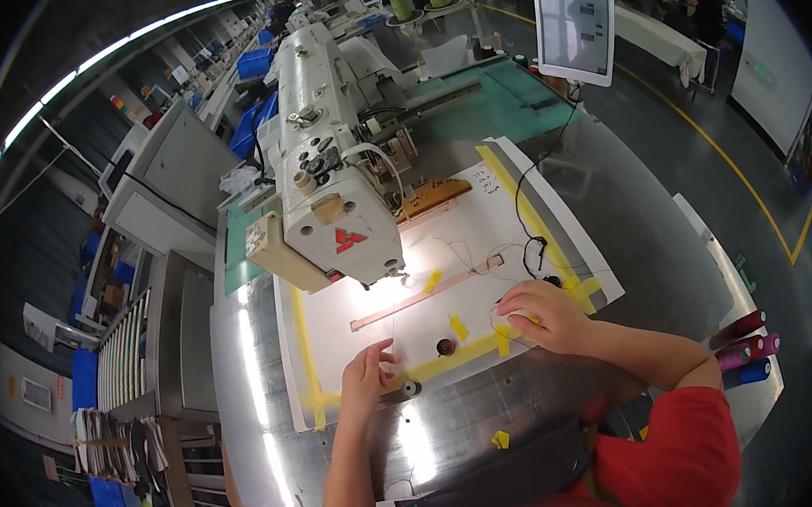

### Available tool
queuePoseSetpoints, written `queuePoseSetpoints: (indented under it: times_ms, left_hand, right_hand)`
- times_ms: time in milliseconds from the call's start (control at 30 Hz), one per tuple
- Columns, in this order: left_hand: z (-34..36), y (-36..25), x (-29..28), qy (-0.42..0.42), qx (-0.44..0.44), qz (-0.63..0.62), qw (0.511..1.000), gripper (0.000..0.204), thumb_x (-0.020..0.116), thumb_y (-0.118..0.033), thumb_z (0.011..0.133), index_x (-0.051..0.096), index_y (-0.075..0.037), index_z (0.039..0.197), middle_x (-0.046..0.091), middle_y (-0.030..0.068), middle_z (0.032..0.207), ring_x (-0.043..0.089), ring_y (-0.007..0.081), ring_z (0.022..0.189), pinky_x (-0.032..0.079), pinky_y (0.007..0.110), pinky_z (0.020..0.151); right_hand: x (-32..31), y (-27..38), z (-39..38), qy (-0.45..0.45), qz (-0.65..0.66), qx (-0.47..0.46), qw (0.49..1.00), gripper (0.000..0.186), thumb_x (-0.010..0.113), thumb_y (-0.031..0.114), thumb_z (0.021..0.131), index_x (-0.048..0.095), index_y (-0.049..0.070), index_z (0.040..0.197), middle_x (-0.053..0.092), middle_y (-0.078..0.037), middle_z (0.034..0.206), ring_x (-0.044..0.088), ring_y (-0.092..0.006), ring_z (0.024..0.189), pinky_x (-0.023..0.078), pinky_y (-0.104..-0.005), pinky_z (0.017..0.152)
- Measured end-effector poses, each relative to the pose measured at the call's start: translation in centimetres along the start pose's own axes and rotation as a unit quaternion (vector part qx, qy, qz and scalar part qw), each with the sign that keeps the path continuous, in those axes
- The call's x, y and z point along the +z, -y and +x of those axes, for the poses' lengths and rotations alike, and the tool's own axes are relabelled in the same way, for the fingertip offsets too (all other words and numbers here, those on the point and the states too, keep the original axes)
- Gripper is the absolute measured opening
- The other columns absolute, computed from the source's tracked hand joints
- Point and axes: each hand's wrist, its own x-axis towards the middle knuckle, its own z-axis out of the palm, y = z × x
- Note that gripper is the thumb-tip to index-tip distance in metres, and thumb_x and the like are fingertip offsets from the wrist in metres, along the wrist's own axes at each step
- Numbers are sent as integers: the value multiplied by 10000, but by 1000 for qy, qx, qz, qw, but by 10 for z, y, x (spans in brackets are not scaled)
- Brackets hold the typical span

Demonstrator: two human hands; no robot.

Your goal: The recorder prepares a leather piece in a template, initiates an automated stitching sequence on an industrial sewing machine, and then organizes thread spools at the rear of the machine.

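Note:
My left hand [367,376] is at the front edge of a white paper sheet [322,347], palm down with its fingers loosely bent and apart. A fine thread runs down close to its fingertips. My right hand [549,317] is over the sheet's right part, its fingertips drawn together at a thin loop of thread [494,323]. Between the hands lies a narrow pinkish strip [421,302], slanting under the white sewing machine head [341,225]. A dark round bobbin [445,348] sits near the sheet's front, and a small metal disc [410,387] lies closer to me.
Yellow tape [299,340] edges the sheet on the metal table [619,213]. A black cord [523,201] trails across it. Thread spools [750,345] stand at the right rim. A brown block [436,199] is behind the strip, with a screen [573,30] farther back.

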Motion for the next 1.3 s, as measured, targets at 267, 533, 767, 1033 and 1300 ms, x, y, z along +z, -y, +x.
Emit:
queuePoseSetpoints:
  times_ms: [267,533,767,1033,1300]
  left_hand:
    - [-5,12,14,-43,47,81,995,338,357,-257,952,527,-33,763,447,33,600,447,118,566,379,263,549]
    - [-3,19,16,-59,92,82,991,313,371,-230,946,518,-26,760,492,60,641,498,137,593,411,266,585]
    - [-11,10,14,-26,132,166,977,260,394,-181,918,519,-23,754,514,121,670,517,258,609,415,334,589]
    - [-21,-2,16,19,178,201,963,221,429,-150,893,518,-27,732,509,134,681,523,312,628,414,365,586]
    - [-24,-13,19,63,225,210,949,186,474,-141,868,518,-39,719,502,120,687,524,307,627,415,363,577]
  right_hand:
    - [4,-8,-5,-23,5,10,1000,84,591,105,784,609,49,844,597,-79,858,561,-257,833,435,-348,735]
    - [3,-7,-6,-14,-5,-27,1000,73,605,87,770,617,68,839,596,-51,847,563,-236,808,435,-338,702]
    - [5,-6,-6,-21,-11,-48,999,77,623,96,755,620,67,826,598,-41,812,560,-225,771,436,-340,693]
    - [8,-7,-5,-11,-8,-46,999,72,626,94,752,621,64,818,600,-38,810,560,-223,769,436,-341,695]
    - [6,-11,-8,-8,-15,-37,999,75,618,90,753,620,66,824,603,-41,811,561,-231,775,437,-345,701]
